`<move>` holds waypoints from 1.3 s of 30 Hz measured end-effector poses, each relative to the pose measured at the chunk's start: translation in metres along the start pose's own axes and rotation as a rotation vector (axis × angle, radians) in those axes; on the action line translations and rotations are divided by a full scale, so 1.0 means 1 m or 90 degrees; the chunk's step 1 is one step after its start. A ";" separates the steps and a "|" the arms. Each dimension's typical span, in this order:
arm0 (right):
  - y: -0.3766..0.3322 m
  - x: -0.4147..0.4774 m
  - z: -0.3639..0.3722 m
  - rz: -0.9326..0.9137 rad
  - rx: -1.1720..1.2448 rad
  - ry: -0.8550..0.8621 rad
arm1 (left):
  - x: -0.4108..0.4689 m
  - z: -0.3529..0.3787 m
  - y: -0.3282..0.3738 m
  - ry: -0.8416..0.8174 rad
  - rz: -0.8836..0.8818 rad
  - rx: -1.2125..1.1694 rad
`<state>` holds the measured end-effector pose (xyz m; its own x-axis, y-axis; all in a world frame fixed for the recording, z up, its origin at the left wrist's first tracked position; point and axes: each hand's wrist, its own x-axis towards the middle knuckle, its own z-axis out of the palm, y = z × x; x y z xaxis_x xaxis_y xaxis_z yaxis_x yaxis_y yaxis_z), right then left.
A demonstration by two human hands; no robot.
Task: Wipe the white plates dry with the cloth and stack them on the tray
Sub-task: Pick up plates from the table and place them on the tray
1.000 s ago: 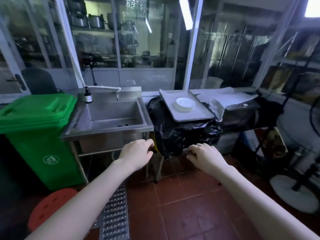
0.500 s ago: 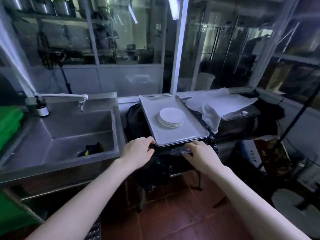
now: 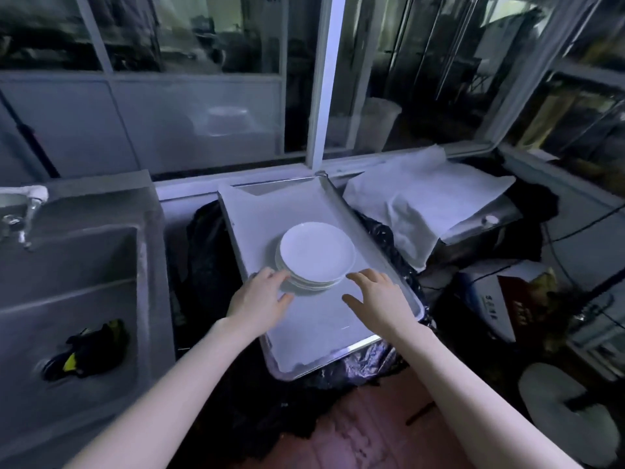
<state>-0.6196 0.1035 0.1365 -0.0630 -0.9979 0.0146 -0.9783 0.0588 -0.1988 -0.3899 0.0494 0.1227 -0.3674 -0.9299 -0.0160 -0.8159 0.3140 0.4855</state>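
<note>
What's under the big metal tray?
Crinkly black plastic shows under the tray, sticking out along its sides and near edge. Whatever holds the tray up is covered by that plastic, so I cannot see it.

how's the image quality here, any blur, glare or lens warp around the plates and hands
Head view: dim, bluish light; the white plates are the brightest thing, nearly washed out. Head view's wide lens bows the tray edges. The glass behind carries reflections; the left hand and right hand look slightly soft.
</note>
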 end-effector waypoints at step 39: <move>0.082 0.231 0.112 0.265 0.633 -0.142 | 0.221 0.085 -0.051 -0.001 -0.568 -0.447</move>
<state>-0.6922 -0.1251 0.0137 -0.2159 -0.8929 -0.3950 -0.2865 0.4447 -0.8486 -0.4671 -0.1559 0.0204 0.2188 -0.7676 -0.6024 -0.3566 -0.6376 0.6829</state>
